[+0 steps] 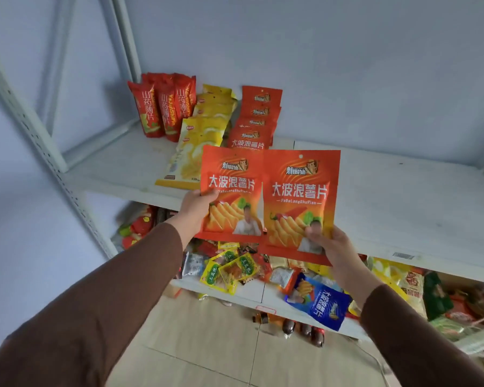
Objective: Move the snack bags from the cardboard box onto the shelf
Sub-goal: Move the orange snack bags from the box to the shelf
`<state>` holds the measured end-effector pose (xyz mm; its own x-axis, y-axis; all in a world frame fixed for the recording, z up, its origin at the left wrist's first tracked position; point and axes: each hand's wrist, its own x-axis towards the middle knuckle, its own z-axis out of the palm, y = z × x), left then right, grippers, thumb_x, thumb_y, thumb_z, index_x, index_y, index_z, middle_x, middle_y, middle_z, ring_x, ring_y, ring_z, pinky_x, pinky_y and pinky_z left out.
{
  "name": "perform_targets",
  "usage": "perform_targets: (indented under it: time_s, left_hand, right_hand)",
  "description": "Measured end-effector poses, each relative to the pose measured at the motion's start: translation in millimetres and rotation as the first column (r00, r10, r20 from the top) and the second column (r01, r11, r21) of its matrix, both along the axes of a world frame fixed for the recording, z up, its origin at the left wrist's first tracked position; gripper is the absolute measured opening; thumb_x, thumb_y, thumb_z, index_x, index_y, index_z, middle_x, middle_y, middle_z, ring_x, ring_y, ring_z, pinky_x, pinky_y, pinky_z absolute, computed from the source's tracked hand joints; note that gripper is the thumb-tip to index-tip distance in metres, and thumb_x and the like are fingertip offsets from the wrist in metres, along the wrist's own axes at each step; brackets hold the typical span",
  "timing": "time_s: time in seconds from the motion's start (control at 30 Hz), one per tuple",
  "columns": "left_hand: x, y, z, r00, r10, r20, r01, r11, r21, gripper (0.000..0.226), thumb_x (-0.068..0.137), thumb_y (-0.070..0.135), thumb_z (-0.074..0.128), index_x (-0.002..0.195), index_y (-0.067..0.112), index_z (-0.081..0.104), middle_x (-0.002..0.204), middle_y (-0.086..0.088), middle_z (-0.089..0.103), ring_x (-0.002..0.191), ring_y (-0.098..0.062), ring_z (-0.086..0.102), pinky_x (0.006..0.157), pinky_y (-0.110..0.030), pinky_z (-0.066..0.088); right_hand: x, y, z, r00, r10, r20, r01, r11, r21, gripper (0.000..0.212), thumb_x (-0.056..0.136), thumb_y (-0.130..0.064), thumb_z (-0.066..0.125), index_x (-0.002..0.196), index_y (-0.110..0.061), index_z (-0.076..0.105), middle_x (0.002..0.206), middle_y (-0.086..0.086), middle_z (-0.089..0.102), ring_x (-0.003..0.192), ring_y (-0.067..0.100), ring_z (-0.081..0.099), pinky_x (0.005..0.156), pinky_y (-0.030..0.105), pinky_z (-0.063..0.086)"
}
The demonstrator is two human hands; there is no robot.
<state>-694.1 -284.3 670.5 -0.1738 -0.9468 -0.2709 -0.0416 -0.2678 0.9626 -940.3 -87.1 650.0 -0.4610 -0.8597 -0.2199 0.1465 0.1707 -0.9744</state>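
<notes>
White walls are standing behind a white metal shelf, and its top board is already holding some snacks at the far left. Tall red bags are standing in the far corner. Yellow chip bags are lying in a row next to them. A row of orange chip bags is sitting just to the right of the yellow ones. So part of the job looks done.

Two more orange bags are being held up in front of the shelf, side by side and touching. The left hand is gripping the left orange bag at its left edge. The right hand is pinching the right orange bag at its bottom right corner. Both bags are flat, shiny and upright, with white letters and a picture of wavy chips. They are not on the board yet, and I think they belong with the orange row.

Lots of the top board on the right is still bare. No cardboard box is showing, so I cannot tell how many bags are left. A lower board is holding a messy pile of mixed snacks, with a blue bag hanging at its near edge.
</notes>
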Motion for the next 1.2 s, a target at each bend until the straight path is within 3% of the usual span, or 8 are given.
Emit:
perform_targets:
  time_s: [0.1, 0.27, 0.4, 0.57, 0.73, 0.93, 1.1, 1.2]
  left_hand:
    - [-28.0, -44.8, 0.1, 1.0, -0.013, 0.027, 0.013, 1.0, 0.002, 0.026, 0.091, 0.028, 0.073, 0.113, 0.013, 0.072, 0.101, -0.003, 0.075, 0.094, -0.024, 0.071, 0.086, -0.04, 0.057]
    - [-65.9, -116.5, -2.1, 0.996, -0.073, 0.056, 0.074, 0.997, -0.025, 0.02, 0.09, 0.028, 0.074, 0.107, 0.017, 0.073, 0.107, -0.004, 0.074, 0.102, -0.027, 0.069, 0.097, -0.045, 0.053]
    - [-89.6, -164.4, -7.2, 0.994, -0.072, 0.085, 0.079, 0.994, -0.078, 0.023, 0.091, 0.017, 0.072, 0.114, 0.013, 0.071, 0.105, -0.006, 0.073, 0.102, -0.029, 0.069, 0.097, -0.044, 0.054]
    - [-104.0, -197.2, -22.7, 0.984, -0.051, 0.172, 0.062, 0.996, -0.058, 0.024, 0.094, 0.019, 0.068, 0.117, 0.013, 0.069, 0.113, -0.008, 0.073, 0.102, -0.029, 0.069, 0.096, -0.044, 0.054]
    - [-114.1, -212.9, -30.9, 0.97, -0.037, 0.242, 0.065, 0.992, -0.111, 0.027, 0.096, 0.018, 0.065, 0.121, 0.009, 0.066, 0.116, -0.009, 0.071, 0.102, -0.029, 0.066, 0.089, -0.036, 0.051]
    - [-121.0, -222.7, -29.7, 0.941, -0.052, 0.333, 0.109, 0.982, -0.154, 0.029, 0.096, 0.022, 0.065, 0.122, 0.009, 0.061, 0.115, -0.008, 0.068, 0.093, -0.024, 0.062, 0.081, -0.033, 0.047]
    - [-121.6, -218.8, -28.0, 0.935, -0.045, 0.353, 0.113, 0.978, -0.175, 0.03, 0.096, 0.025, 0.064, 0.121, 0.01, 0.057, 0.115, -0.007, 0.068, 0.091, -0.023, 0.061, 0.078, -0.033, 0.046]
    - [-119.4, -211.6, -24.8, 0.938, -0.033, 0.345, 0.105, 0.976, -0.191, 0.03, 0.097, 0.023, 0.064, 0.122, 0.011, 0.054, 0.117, -0.007, 0.067, 0.091, -0.022, 0.061, 0.078, -0.032, 0.046]
  right_hand:
    - [-17.7, -22.3, -1.4, 0.999, -0.044, 0.021, 0.044, 0.999, -0.013, 0.033, 0.09, -0.026, 0.075, 0.12, -0.016, 0.066, 0.107, 0.01, 0.079, 0.096, 0.033, 0.076, 0.094, 0.055, 0.058]
    - [-34.4, -66.7, -3.1, 0.993, -0.104, 0.059, 0.107, 0.993, -0.043, 0.041, 0.087, -0.025, 0.078, 0.124, -0.011, 0.065, 0.114, 0.017, 0.075, 0.103, 0.041, 0.073, 0.098, 0.064, 0.053]
    - [-43.0, -102.5, -3.8, 0.991, -0.117, 0.06, 0.122, 0.988, -0.092, 0.065, 0.07, -0.042, 0.088, 0.123, -0.011, 0.065, 0.119, 0.018, 0.073, 0.111, 0.041, 0.07, 0.104, 0.064, 0.049]
    - [-44.3, -129.8, -12.9, 0.988, -0.143, 0.062, 0.148, 0.985, -0.084, 0.085, 0.052, -0.055, 0.094, 0.12, -0.012, 0.067, 0.115, 0.015, 0.075, 0.11, 0.04, 0.07, 0.104, 0.062, 0.049]
    - [-50.6, -147.7, -16.6, 0.983, -0.162, 0.082, 0.167, 0.984, -0.058, 0.047, 0.082, -0.032, 0.079, 0.122, -0.01, 0.065, 0.115, 0.016, 0.075, 0.11, 0.041, 0.07, 0.104, 0.064, 0.048]
    - [-56.1, -165.6, -16.9, 0.982, -0.153, 0.11, 0.158, 0.986, -0.042, 0.035, 0.088, -0.025, 0.075, 0.119, -0.013, 0.065, 0.113, 0.013, 0.076, 0.107, 0.039, 0.072, 0.103, 0.06, 0.051]
    - [-57.7, -168.6, -16.9, 0.983, -0.141, 0.119, 0.147, 0.988, -0.038, 0.046, 0.08, -0.03, 0.078, 0.121, -0.014, 0.065, 0.113, 0.012, 0.077, 0.106, 0.037, 0.072, 0.103, 0.06, 0.051]
    - [-54.6, -169.3, -15.5, 0.983, -0.126, 0.13, 0.133, 0.99, -0.044, 0.039, 0.088, -0.025, 0.075, 0.123, -0.014, 0.064, 0.114, 0.012, 0.076, 0.106, 0.036, 0.073, 0.102, 0.059, 0.052]
